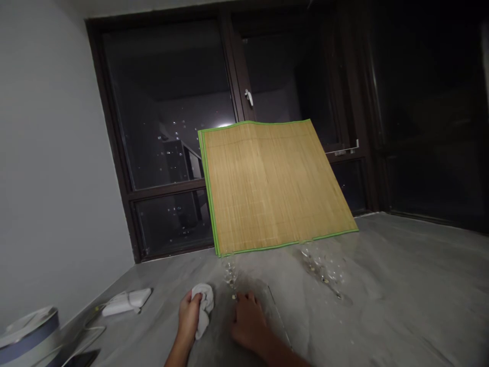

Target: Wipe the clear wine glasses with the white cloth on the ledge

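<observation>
My left hand (190, 315) is closed round a crumpled white cloth (204, 306), held low over the grey marble floor (401, 295). My right hand (248, 321) rests on the floor just to the right, palm down, fingers curled loosely toward a small light speck (234, 296) at its fingertips. The fingertips are partly hidden, so I cannot say if they pinch anything. A folded bamboo mat with green edging (273, 183) leans upright against the dark window directly ahead of both hands.
A white power adapter with a cable (126, 302) lies on the floor at the left. A round grey-and-white device (26, 334) sits at the bottom left corner by the white wall. Window reflections shimmer on the floor below the mat.
</observation>
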Demonstrator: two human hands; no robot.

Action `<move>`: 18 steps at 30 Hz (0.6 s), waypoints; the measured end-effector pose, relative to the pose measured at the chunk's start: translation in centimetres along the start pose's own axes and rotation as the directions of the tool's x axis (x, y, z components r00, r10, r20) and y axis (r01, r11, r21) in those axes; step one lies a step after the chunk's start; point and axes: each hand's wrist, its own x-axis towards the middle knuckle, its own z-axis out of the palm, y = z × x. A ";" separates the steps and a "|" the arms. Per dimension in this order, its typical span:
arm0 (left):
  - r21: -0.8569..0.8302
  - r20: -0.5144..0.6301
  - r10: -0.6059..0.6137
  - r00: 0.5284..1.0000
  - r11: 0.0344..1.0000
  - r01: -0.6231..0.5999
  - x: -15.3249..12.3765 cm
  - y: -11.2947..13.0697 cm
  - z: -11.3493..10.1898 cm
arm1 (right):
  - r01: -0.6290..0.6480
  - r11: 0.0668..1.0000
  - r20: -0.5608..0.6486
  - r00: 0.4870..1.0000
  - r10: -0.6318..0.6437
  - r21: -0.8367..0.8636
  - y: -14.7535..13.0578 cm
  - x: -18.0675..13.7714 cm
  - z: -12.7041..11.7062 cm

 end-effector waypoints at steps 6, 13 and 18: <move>0.024 -0.006 0.009 1.000 1.000 -0.009 0.1 -0.3 0.0 | 0.047 0.999 -0.030 0.998 -0.047 0.013 0.2 -0.2 0.4; 0.080 -0.008 0.024 1.000 0.997 -0.024 0.5 -0.7 -0.4 | 0.072 0.992 -0.079 0.995 -0.064 0.107 1.4 -0.3 0.5; 0.197 -0.015 0.120 0.993 0.974 -0.115 0.0 -0.2 -0.1 | 0.091 0.981 -0.356 0.934 -0.025 0.170 5.3 -3.0 -4.8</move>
